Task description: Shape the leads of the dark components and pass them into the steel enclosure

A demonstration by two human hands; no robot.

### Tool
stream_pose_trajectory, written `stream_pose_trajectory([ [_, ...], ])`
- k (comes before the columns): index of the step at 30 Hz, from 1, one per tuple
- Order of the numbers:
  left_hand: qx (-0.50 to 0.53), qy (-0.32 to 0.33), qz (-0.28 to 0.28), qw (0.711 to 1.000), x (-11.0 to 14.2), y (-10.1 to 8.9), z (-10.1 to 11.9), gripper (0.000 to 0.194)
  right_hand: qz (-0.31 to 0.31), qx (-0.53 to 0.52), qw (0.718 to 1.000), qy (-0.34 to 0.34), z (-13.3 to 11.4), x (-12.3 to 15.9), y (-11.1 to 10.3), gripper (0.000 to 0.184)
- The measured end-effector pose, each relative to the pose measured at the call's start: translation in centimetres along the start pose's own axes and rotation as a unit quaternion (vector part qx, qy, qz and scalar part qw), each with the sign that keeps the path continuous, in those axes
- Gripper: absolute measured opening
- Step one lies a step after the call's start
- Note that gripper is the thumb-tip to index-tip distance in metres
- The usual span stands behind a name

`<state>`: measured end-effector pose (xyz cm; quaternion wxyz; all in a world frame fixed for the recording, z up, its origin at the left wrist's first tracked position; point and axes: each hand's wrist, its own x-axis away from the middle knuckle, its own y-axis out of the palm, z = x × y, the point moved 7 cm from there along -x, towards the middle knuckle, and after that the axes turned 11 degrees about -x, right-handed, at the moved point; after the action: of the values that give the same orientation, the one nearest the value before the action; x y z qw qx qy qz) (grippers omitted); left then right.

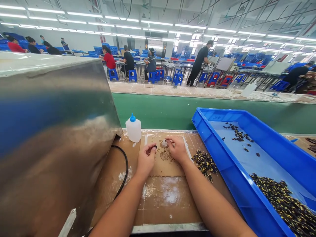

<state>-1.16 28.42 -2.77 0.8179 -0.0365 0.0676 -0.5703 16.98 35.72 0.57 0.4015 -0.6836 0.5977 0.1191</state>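
My left hand [147, 158] pinches a small dark piece [155, 147] between thumb and fingertips, above a cardboard work sheet [168, 197] marked with pale and brown stains. My right hand [178, 149] holds a small whitish piece [164, 143] at its fingertips, close to the left hand but not touching it. Just right of my right hand lies a loose heap of small black-and-yellow pieces [204, 164]. A bright blue plastic tray [222, 115] holds more of these pieces, a dense mass at its near corner and a scattering further back.
A white squeeze bottle with a blue cap [133, 128] stands behind the cardboard. A large stainless steel housing [49, 131] fills the left, with a black cable [124, 164] beside it. Beyond a green belt [172, 112], several people sit and stand at tables with blue stools.
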Motion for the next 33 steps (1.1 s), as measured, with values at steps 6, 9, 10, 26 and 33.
stream_pose_trajectory([
  [6,0.035,-0.01,-0.011,0.999,-0.3,0.2,-0.8,0.044,0.083,-0.086,0.987,0.108,0.2,0.5,-1.6,0.022],
  [9,0.045,-0.021,-0.008,0.999,-0.4,0.2,-0.9,0.045,0.088,-0.179,0.966,0.164,-0.3,1.6,-1.6,0.025],
  [10,0.051,-0.025,-0.007,0.998,-0.3,0.2,-0.9,0.044,0.087,-0.219,0.954,0.185,-0.5,2.0,-1.4,0.025],
  [26,0.026,0.055,-0.053,0.997,1.2,1.3,1.8,0.028,0.078,-0.636,0.657,0.397,-1.4,5.4,3.8,0.037],
  [33,0.057,0.04,-0.045,0.997,0.8,0.7,1.6,0.026,0.065,-0.638,0.659,0.394,-2.1,5.1,3.3,0.035],
])
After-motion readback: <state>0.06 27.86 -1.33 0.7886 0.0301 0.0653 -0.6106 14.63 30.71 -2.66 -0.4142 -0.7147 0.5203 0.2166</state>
